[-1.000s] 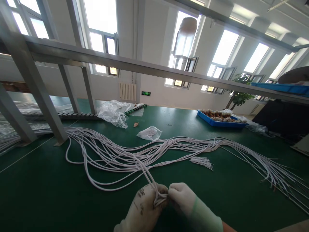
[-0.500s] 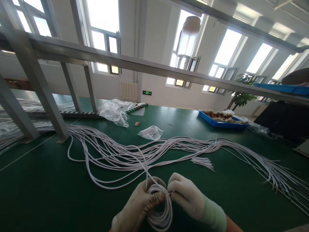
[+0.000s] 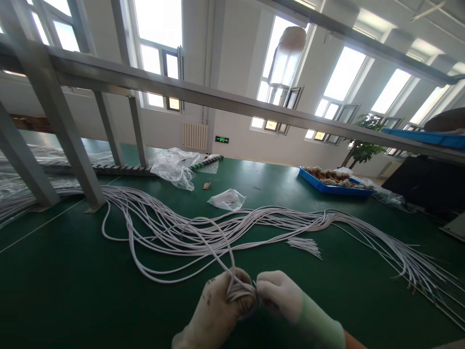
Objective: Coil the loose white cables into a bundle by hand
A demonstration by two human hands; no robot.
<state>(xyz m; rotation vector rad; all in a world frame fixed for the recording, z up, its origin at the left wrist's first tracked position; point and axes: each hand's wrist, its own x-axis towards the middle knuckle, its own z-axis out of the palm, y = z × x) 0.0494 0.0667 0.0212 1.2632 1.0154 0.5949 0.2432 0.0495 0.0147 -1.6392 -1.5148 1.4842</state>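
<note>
My left hand (image 3: 223, 303), in a stained white glove, is closed around a coil of white cable (image 3: 240, 290) low in the middle of the head view. From the top of the coil, cable loops (image 3: 228, 242) run back to the long bundle on the table. My right hand (image 3: 278, 295), in a white glove with a pale green cuff, is pinched closed at the coil's right side. A thin white tie (image 3: 255, 284) pokes up between the hands; the right fingertips hide most of it.
A long bundle of white cables (image 3: 174, 228) crosses the green table (image 3: 109, 295). Short white strips (image 3: 305, 247) lie in front of it. Behind are a small plastic bag (image 3: 227, 199), crumpled film (image 3: 174, 167) and a blue tray (image 3: 327, 188). Metal posts (image 3: 67, 116) stand at left.
The coil has turned from facing me to nearly edge-on in my left hand. My right hand has shifted slightly right and down, its fingers curled tighter.
</note>
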